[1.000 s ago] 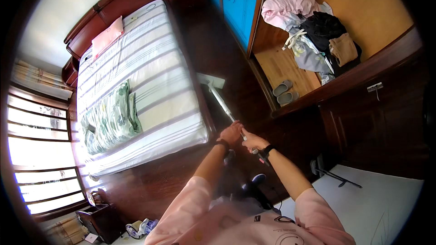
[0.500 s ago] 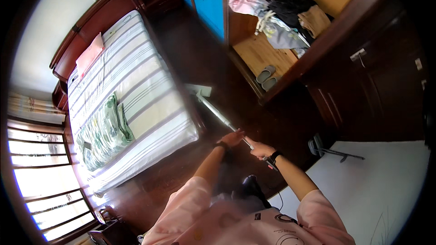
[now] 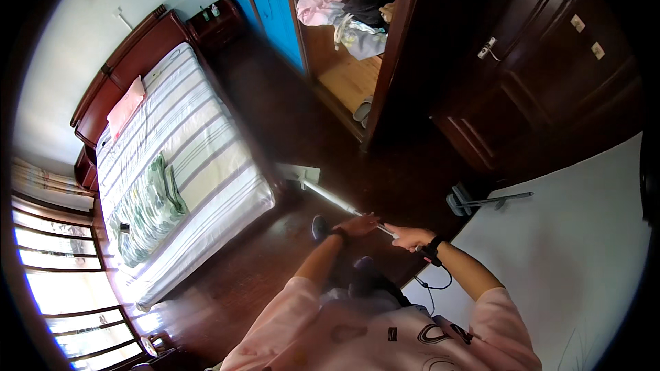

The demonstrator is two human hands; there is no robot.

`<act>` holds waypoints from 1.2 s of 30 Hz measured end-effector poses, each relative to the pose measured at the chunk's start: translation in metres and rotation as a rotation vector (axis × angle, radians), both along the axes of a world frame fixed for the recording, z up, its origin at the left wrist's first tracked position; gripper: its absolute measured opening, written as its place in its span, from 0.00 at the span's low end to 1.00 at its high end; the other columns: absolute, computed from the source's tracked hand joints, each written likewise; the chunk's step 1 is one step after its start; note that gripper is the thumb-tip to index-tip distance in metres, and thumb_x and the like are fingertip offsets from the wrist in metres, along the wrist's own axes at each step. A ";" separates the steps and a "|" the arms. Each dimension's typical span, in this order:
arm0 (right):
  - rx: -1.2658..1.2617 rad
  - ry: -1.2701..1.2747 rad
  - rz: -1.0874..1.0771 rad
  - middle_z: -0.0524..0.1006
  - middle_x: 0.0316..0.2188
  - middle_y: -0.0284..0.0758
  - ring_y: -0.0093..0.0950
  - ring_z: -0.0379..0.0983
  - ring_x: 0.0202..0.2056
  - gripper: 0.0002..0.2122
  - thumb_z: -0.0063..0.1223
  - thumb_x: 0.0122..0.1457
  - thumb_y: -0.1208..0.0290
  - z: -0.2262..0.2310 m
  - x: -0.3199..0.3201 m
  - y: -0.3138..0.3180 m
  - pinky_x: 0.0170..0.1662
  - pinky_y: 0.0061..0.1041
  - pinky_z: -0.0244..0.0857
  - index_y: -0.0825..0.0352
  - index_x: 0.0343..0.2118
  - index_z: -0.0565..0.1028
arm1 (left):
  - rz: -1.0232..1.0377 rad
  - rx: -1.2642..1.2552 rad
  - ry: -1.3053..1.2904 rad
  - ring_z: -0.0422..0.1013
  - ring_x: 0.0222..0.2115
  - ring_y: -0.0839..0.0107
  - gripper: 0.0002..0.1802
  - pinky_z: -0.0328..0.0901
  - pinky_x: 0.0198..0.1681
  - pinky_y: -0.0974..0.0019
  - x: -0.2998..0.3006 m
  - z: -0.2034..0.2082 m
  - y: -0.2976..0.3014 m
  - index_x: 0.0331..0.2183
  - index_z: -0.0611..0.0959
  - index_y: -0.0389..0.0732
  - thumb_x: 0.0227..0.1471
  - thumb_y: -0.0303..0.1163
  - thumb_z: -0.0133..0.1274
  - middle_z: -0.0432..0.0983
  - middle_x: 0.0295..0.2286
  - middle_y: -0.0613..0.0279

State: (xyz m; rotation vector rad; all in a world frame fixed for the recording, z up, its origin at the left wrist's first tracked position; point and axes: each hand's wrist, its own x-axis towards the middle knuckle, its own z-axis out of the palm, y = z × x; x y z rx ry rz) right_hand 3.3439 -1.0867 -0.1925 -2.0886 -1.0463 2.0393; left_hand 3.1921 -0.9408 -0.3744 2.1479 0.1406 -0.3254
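Note:
A flat mop (image 3: 331, 198) with a white pole slants across the dark wooden floor (image 3: 247, 247), its pale flat head lying close to the foot of the bed. My left hand (image 3: 359, 225) is closed round the pole partway down. Nearer the pole's upper end, my right hand (image 3: 410, 236) grips it, a short gap separating the two hands. Dark bands circle both wrists, and a dark cord hangs beside the right one. One of my shoes (image 3: 319, 227) shows on the floor just left of the left hand.
A bed (image 3: 206, 113) with a striped sheet and green-patterned quilt (image 3: 151, 192) fills the left. An open wardrobe (image 3: 344, 82) holding piled clothes stands ahead. Near the brown door (image 3: 522, 89), a grey dustpan (image 3: 457, 200) with a long handle rests by the white wall (image 3: 543, 247).
My view has swung to the right, showing more of the door. Both hands keep their hold on the mop, its head still near the bed's foot. A shoe has come into sight.

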 end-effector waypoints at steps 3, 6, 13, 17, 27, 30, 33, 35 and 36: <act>0.021 -0.036 0.005 0.65 0.18 0.34 0.22 0.59 0.15 0.36 0.43 0.54 0.70 0.009 0.013 -0.028 0.18 0.23 0.56 0.58 0.65 0.42 | 0.015 -0.057 0.134 0.46 0.62 0.57 0.27 0.43 0.63 0.56 0.017 0.025 -0.025 0.59 0.62 0.51 0.60 0.46 0.35 0.50 0.60 0.56; 0.051 -0.013 0.007 0.65 0.19 0.33 0.21 0.59 0.17 0.36 0.45 0.55 0.68 0.006 0.013 -0.039 0.19 0.22 0.56 0.57 0.65 0.42 | -0.086 -0.030 0.104 0.44 0.62 0.57 0.28 0.41 0.64 0.56 0.013 0.011 -0.027 0.59 0.62 0.51 0.60 0.49 0.32 0.47 0.61 0.57; 0.004 0.148 -0.065 0.67 0.24 0.31 0.20 0.62 0.20 0.37 0.47 0.56 0.67 0.006 -0.010 -0.031 0.22 0.20 0.61 0.57 0.65 0.41 | -0.158 0.092 0.154 0.41 0.63 0.64 0.27 0.40 0.64 0.57 -0.011 0.008 -0.020 0.59 0.61 0.53 0.61 0.48 0.29 0.46 0.62 0.63; 0.018 0.133 -0.055 0.68 0.23 0.34 0.22 0.63 0.19 0.37 0.45 0.56 0.68 0.012 -0.016 -0.015 0.21 0.22 0.62 0.59 0.65 0.38 | -0.244 0.063 0.164 0.42 0.63 0.63 0.26 0.40 0.64 0.57 -0.009 0.092 0.004 0.59 0.61 0.51 0.61 0.46 0.29 0.47 0.61 0.62; 0.067 0.159 -0.075 0.67 0.23 0.32 0.18 0.61 0.18 0.36 0.44 0.56 0.71 -0.003 -0.074 0.108 0.17 0.18 0.59 0.57 0.65 0.38 | 0.098 0.227 0.042 0.60 0.53 0.54 0.25 0.56 0.54 0.52 -0.061 -0.007 0.107 0.47 0.71 0.37 0.58 0.47 0.40 0.65 0.49 0.49; 0.114 0.140 -0.151 0.67 0.21 0.31 0.18 0.61 0.16 0.35 0.44 0.56 0.72 -0.006 -0.097 0.166 0.15 0.18 0.58 0.59 0.65 0.41 | 0.367 0.089 0.101 0.65 0.46 0.51 0.23 0.61 0.48 0.51 -0.092 -0.005 0.152 0.42 0.75 0.37 0.55 0.47 0.44 0.70 0.43 0.46; 0.181 0.333 -0.466 0.67 0.21 0.29 0.15 0.60 0.14 0.32 0.45 0.57 0.72 -0.023 -0.114 0.210 0.14 0.17 0.55 0.61 0.64 0.46 | -0.112 0.268 -0.012 0.68 0.42 0.51 0.19 0.63 0.44 0.52 -0.106 0.032 0.203 0.36 0.79 0.39 0.52 0.44 0.46 0.72 0.37 0.45; 0.258 0.470 -0.608 0.68 0.22 0.29 0.14 0.59 0.15 0.30 0.48 0.58 0.70 -0.051 -0.125 0.230 0.14 0.14 0.54 0.64 0.62 0.50 | -0.393 0.423 -0.087 0.70 0.39 0.51 0.17 0.64 0.42 0.53 -0.113 0.068 0.228 0.33 0.81 0.40 0.51 0.43 0.48 0.73 0.34 0.45; 0.208 0.503 -0.791 0.68 0.24 0.30 0.13 0.57 0.15 0.28 0.48 0.58 0.70 -0.051 -0.142 0.248 0.14 0.12 0.53 0.65 0.60 0.54 | -0.407 0.424 -0.078 0.70 0.38 0.52 0.16 0.65 0.40 0.53 -0.121 0.076 0.244 0.31 0.82 0.40 0.50 0.42 0.49 0.74 0.32 0.44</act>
